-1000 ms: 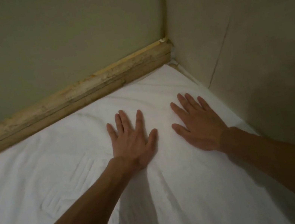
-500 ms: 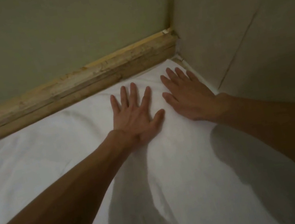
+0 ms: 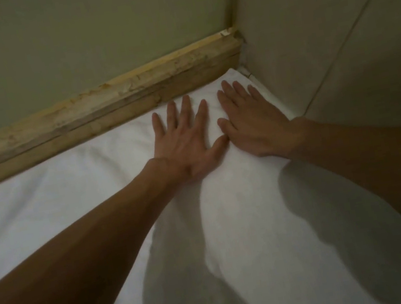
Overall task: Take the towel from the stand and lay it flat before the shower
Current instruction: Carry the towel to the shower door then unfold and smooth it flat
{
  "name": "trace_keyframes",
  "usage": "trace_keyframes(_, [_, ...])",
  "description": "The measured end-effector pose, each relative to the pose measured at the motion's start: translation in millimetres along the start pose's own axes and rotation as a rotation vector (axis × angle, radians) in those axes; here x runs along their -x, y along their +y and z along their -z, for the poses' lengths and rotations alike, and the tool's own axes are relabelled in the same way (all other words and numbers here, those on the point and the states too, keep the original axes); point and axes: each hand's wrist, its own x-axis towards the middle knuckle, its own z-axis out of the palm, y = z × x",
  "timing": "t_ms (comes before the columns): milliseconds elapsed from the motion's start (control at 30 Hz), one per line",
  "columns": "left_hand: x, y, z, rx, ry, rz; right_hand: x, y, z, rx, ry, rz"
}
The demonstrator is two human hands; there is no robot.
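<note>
Pressing towel (image 3: 71, 214), both hands (image 3: 187, 146) (image 3: 259, 128) flat

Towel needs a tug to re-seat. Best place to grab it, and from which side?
I'd pinch the towel at its far corner, just beyond the right hand. It lies flat, offering only edges. The baseboard and side wall box that corner in, so come from above.

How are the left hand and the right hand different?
The left hand spreads its fingers wide; the right hand keeps its fingers closer together. The left hand lies by the wooden baseboard; the right hand lies nearer the corner, beside the side wall. Both press flat, palms down, on the white towel.
</note>
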Motion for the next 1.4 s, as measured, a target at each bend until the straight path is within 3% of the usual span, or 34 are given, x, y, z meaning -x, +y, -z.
trace_keyframes(567, [2.0, -5.6, 5.9, -0.023, -0.03, -0.028, -5.9, 7.5, -0.8, 0.021, -0.036, -0.02])
trace_keyframes(767, [31.0, -12.6, 6.6, 0.012, 0.051, 0.098, -5.2, -18.4, 0.7, 0.006, 0.042, 0.092])
trace_keyframes(900, [48.2, -36.6, 7.4, 0.036, 0.028, 0.201, -6.3, -25.7, -4.9, -0.017, -0.003, 0.122])
trace_keyframes(1233, [53.5, -49.0, 7.8, 0.039, -0.02, 0.17, -5.7, -25.4, -3.7, 0.012, -0.041, 0.093])
trace_keyframes(1400, [64.8, -59.8, 5.0, -0.017, 0.005, 0.258, -4.3, -51.5, -1.8, -0.031, 0.018, 0.145])
